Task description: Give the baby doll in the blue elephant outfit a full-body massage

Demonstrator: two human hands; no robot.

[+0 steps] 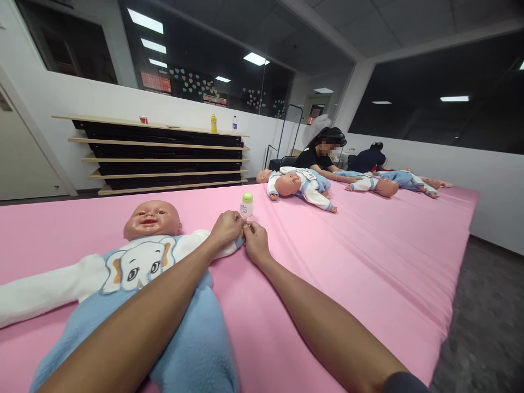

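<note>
A baby doll (155, 267) lies on its back on the pink-covered table, dressed in a blue outfit with white sleeves and an elephant face on the chest. Its arm on my right side stretches out to a blue cuff. Just past that cuff, my left hand (227, 226) is closed with thumb and finger pinched at the doll's hand. My right hand (256, 243) meets it from the other side, fingertips also pinched there. My fingers hide most of the doll's hand. Directly behind my fingertips stands a small white bottle (246, 208) with a green cap, upright.
More dolls (303, 188) in similar outfits lie farther along the pink table (335, 256). Two people (321, 153) sit at its far side, one with an arm on a doll. Stacked boards (164, 153) along the wall carry a yellow bottle (213, 123) and a clear bottle (234, 124).
</note>
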